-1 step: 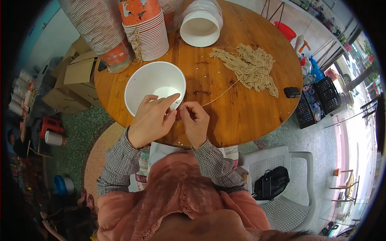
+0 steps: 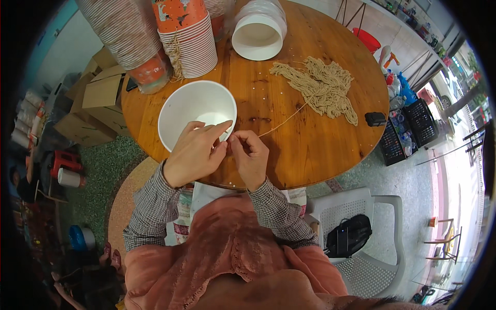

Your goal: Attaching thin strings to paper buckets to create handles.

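A white paper bucket (image 2: 178,111) stands tilted toward me near the table's front edge, its mouth facing up. My left hand (image 2: 194,155) reaches over its near right rim, index finger inside and thumb outside, gripping the wall. Against the outside of that rim, my right hand (image 2: 251,160) pinches a thin tan cord (image 2: 284,123). The pinched end is hidden by the fingertips. From there the cord runs right to a loose heap of tan cord (image 2: 325,90).
Stacked orange-patterned paper buckets (image 2: 188,49) and plastic-wrapped stacks (image 2: 121,36) stand at the back left. A wrapped white bucket stack (image 2: 258,39) lies on its side behind. A small black object (image 2: 375,119) sits at the wooden table's (image 2: 320,155) right edge, beyond it a grey chair (image 2: 382,243).
The bucket has shifted slightly left and toward me. My hands stay almost where they were.
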`<state>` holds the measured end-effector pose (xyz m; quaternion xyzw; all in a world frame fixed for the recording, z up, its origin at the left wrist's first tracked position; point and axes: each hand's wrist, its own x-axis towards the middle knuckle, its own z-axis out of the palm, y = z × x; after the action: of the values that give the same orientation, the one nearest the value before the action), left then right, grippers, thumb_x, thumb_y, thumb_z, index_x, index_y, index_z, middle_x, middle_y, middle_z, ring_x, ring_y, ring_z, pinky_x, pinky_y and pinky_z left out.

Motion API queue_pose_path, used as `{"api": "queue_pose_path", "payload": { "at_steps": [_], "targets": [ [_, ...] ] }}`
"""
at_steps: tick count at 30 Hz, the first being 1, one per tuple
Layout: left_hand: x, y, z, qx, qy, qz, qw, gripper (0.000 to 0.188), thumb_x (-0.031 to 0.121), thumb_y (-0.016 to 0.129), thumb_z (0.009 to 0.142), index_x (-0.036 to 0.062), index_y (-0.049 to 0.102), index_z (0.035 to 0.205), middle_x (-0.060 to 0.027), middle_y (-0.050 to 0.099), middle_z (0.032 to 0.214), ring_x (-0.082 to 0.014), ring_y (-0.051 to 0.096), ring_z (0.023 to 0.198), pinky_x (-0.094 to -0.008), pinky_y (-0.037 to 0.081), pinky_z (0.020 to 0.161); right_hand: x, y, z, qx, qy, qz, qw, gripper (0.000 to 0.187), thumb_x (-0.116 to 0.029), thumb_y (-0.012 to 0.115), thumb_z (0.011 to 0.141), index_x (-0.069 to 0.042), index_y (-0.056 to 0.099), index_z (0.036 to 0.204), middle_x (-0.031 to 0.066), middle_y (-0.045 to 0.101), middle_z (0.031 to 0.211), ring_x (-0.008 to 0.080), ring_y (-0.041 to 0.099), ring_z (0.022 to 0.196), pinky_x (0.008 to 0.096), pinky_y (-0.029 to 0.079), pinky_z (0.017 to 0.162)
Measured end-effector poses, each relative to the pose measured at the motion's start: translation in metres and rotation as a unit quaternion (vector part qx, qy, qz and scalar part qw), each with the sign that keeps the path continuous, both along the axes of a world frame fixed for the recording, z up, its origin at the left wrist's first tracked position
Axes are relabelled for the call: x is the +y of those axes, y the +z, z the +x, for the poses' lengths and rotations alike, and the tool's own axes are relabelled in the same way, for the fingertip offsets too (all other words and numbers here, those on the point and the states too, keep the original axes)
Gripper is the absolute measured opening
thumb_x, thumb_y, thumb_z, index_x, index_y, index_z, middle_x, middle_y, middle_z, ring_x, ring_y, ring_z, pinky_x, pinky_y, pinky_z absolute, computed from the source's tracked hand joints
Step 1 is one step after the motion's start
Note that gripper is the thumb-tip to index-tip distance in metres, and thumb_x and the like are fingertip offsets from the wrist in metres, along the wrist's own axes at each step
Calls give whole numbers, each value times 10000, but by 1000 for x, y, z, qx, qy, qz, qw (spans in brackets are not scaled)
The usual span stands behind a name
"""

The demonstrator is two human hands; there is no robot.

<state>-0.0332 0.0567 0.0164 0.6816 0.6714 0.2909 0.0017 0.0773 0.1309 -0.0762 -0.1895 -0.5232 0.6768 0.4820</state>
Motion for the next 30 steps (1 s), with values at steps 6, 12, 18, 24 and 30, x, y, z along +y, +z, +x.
{"api": "queue_pose_path", "payload": {
  "at_steps": [6,12,18,24,30],
  "targets": [
    [2,4,-17,-44,-48,-112,992,195,69,535,828,-2,655,964,-169,639,858,-332,607,752,-395,448,739,7,8,8,-88,22,92,992,136,-11,625,859,6,578,985,71,639,827,85,606,763,226,485,682],
    [-11,-8,-22,-166,1,2,986,138,15,605,802,-22,668,919,-146,650,885,-284,629,725,-343,490,626,37,5,32,-273,-122,230,926,140,-60,630,832,-30,591,963,118,604,831,244,629,742,324,500,645],
    [-13,-15,-26,-214,27,26,976,105,48,668,798,-23,665,875,-133,659,838,-242,635,650,-297,504,600,27,53,27,-137,-141,449,872,85,-63,677,774,-48,644,851,82,629,873,270,608,820,363,503,750],
    [-10,-16,-22,-246,46,37,968,112,90,657,820,-21,654,832,-142,649,788,-259,635,645,-296,506,590,35,52,-1,-175,-140,533,816,177,-133,694,763,-55,632,909,67,640,901,232,602,901,444,386,966],
    [-4,-29,-25,-216,59,134,965,95,105,610,860,22,640,897,-114,651,852,-272,626,733,-321,477,644,30,53,0,-225,-66,473,849,123,-130,699,773,-78,659,877,49,651,874,205,588,858,416,316,1011]
  ]
}}
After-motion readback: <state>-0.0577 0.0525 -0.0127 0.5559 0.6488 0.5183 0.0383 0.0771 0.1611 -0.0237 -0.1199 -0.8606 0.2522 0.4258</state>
